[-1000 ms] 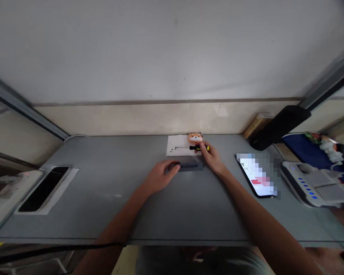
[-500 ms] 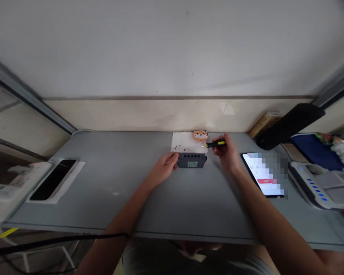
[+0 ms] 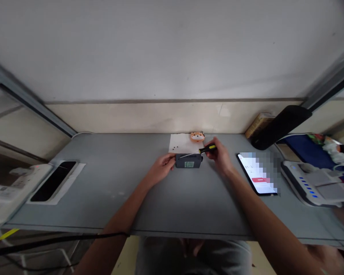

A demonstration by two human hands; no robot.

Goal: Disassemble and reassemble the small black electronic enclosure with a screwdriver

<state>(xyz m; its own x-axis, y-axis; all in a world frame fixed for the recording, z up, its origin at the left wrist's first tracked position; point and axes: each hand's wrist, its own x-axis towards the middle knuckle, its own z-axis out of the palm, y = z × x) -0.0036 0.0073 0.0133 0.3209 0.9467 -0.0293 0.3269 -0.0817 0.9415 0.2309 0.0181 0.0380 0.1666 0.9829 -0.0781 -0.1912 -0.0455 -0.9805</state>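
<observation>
A small dark grey metal box [image 3: 192, 162] with a row of vent slots and a pale green label stands on the desk. My left hand [image 3: 161, 168] grips its left end between thumb and fingers. In my right hand [image 3: 218, 154] is a black and yellow screwdriver [image 3: 207, 148], slanting down to the left. Its thin shaft crosses in front of the vents, and the tip is at the box's upper left corner. Behind the box lies a white sheet of paper [image 3: 183, 142] with a few tiny dark screws [image 3: 174, 148]. Whether a screw sits at the tip is too small to tell.
An orange animal-faced case [image 3: 197, 137] sits on the paper's back corner. To the right are a lit phone [image 3: 253, 177], a black cylinder [image 3: 281, 128] and a power strip [image 3: 306, 183]. A dark phone [image 3: 54, 181] lies at the left on the grey desk [image 3: 103, 179].
The screwdriver tip has moved from over the paper to the box's upper left corner. A dark speck at the tip is gone from the paper. My left hand still holds the box.
</observation>
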